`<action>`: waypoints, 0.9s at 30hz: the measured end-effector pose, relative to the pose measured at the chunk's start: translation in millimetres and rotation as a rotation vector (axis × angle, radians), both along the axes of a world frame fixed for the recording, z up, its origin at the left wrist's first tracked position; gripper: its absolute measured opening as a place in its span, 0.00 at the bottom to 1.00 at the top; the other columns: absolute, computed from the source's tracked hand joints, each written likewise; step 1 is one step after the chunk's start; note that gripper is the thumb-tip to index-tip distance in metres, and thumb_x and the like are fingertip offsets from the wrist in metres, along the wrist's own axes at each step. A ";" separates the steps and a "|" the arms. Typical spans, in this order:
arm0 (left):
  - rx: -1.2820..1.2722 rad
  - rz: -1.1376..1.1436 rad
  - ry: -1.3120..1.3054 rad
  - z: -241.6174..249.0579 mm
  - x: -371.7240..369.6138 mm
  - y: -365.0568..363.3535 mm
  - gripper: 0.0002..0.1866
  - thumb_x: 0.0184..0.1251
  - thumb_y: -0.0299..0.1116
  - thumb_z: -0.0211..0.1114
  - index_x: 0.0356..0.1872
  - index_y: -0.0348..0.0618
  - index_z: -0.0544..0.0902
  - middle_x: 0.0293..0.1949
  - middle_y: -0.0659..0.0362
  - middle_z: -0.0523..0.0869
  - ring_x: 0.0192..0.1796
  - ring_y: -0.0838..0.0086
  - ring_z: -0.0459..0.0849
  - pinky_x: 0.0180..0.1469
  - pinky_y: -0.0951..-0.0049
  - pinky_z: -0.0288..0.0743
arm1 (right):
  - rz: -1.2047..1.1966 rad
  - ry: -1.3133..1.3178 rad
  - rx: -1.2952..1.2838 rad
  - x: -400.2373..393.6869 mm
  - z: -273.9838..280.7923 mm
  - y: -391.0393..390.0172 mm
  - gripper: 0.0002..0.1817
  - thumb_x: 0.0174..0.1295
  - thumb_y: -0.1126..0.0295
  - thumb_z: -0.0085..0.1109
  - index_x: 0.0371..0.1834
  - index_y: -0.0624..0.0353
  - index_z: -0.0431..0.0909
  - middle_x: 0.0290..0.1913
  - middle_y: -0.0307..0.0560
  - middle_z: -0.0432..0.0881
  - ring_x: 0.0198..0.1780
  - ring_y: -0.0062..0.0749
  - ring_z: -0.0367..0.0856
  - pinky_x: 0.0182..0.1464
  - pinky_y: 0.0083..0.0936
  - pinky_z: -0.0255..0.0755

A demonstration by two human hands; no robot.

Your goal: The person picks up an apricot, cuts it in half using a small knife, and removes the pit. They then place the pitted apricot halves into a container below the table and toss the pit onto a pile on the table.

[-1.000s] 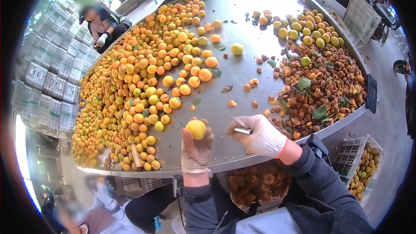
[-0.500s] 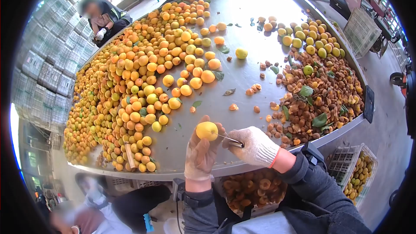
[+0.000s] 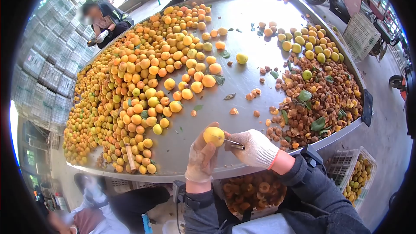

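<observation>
My left hand point(image 3: 202, 159), in a thin pale glove, grips a yellow apricot point(image 3: 214, 136) between thumb and fingers above the near edge of the metal table. My right hand point(image 3: 253, 148), in a white knit glove with an orange cuff edge, is closed around a small metal knife point(image 3: 235, 144). The knife's thin blade points left, its tip right at the apricot's side. Below both hands, under the table edge, a container of halved apricots point(image 3: 253, 190) stands near my lap.
A big heap of apricots point(image 3: 143, 73) covers the table's left side. On the right lie brown pits and scraps point(image 3: 320, 99), with yellow-green apricots point(image 3: 312, 43) behind. A wooden-handled tool point(image 3: 130, 158) rests near the front edge. Other people sit around the table. A crate of fruit point(image 3: 357, 173) stands right.
Both hands have shifted slightly right, and the apricot has turned in my left hand. The knife tip stays at the apricot. The person at the back left has moved their hands.
</observation>
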State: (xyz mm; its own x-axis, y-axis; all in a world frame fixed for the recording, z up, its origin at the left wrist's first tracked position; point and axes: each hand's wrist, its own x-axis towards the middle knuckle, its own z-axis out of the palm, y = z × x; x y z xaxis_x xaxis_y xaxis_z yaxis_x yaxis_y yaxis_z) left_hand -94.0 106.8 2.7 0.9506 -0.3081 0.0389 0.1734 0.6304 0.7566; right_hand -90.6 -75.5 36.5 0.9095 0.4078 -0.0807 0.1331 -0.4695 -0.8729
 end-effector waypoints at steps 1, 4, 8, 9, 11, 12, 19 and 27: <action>-0.001 -0.004 -0.002 0.4 0.5 0.7 0.32 0.65 0.39 0.67 0.65 0.31 0.69 0.51 0.48 0.81 0.56 0.65 0.78 0.62 0.68 0.69 | -0.032 -0.008 -0.020 1.1 -2.9 1.3 0.10 0.58 0.71 0.56 0.41 0.54 0.84 0.33 0.51 0.85 0.36 0.45 0.85 0.41 0.33 0.77; 0.156 0.024 0.010 7.7 0.1 0.0 0.32 0.63 0.34 0.70 0.64 0.32 0.69 0.50 0.50 0.82 0.55 0.69 0.78 0.61 0.70 0.70 | -0.024 -0.034 -0.059 4.2 -9.8 -1.5 0.11 0.58 0.71 0.55 0.41 0.53 0.84 0.32 0.52 0.85 0.36 0.47 0.85 0.41 0.34 0.77; 0.878 0.157 -0.189 18.4 -4.5 -10.2 0.32 0.58 0.28 0.73 0.64 0.34 0.71 0.52 0.53 0.82 0.54 0.69 0.80 0.59 0.70 0.73 | 0.007 -0.021 -0.238 8.9 -14.5 -4.4 0.11 0.58 0.70 0.56 0.41 0.53 0.84 0.32 0.56 0.83 0.35 0.53 0.82 0.38 0.39 0.75; 1.132 0.234 -0.387 14.7 -2.9 -13.0 0.32 0.57 0.28 0.74 0.63 0.35 0.72 0.53 0.53 0.83 0.52 0.67 0.82 0.56 0.68 0.75 | -0.016 -0.015 -0.226 9.2 -16.2 -4.8 0.11 0.57 0.69 0.57 0.42 0.53 0.84 0.32 0.56 0.83 0.34 0.54 0.82 0.37 0.39 0.75; 0.750 0.212 -0.144 8.9 -3.1 -16.6 0.30 0.58 0.24 0.72 0.63 0.34 0.71 0.52 0.53 0.82 0.54 0.70 0.80 0.60 0.71 0.73 | -0.064 -0.063 -0.169 7.3 -16.5 -1.6 0.11 0.57 0.69 0.57 0.42 0.53 0.84 0.32 0.56 0.83 0.34 0.54 0.82 0.37 0.40 0.75; 0.369 0.183 0.093 7.0 -3.9 -17.1 0.29 0.60 0.20 0.69 0.63 0.33 0.71 0.52 0.54 0.82 0.56 0.73 0.79 0.63 0.74 0.71 | -0.108 -0.108 -0.104 6.3 -16.7 0.9 0.11 0.57 0.69 0.58 0.42 0.53 0.84 0.32 0.56 0.83 0.34 0.54 0.82 0.37 0.40 0.75; 0.253 0.188 0.166 12.5 -9.6 -28.4 0.28 0.60 0.23 0.70 0.62 0.33 0.72 0.51 0.52 0.83 0.55 0.70 0.80 0.61 0.73 0.74 | -0.132 -0.162 -0.073 2.2 -22.4 3.3 0.17 0.56 0.71 0.59 0.50 0.53 0.82 0.33 0.58 0.83 0.36 0.54 0.83 0.39 0.37 0.77; 0.617 0.361 -0.170 7.5 -13.3 -35.7 0.32 0.57 0.32 0.75 0.62 0.34 0.73 0.57 0.52 0.81 0.57 0.68 0.79 0.60 0.71 0.73 | -0.085 -0.071 -0.074 6.0 -16.5 -0.2 0.18 0.53 0.73 0.60 0.50 0.52 0.82 0.34 0.55 0.84 0.38 0.53 0.83 0.40 0.37 0.77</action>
State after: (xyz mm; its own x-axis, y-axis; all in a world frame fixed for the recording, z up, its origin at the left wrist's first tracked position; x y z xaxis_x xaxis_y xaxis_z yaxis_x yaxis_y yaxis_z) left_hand -107.3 71.1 10.2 0.9933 0.0095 0.1156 -0.1160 0.0764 0.9903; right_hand -84.6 -75.7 20.0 0.9449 0.3247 -0.0419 0.1505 -0.5445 -0.8252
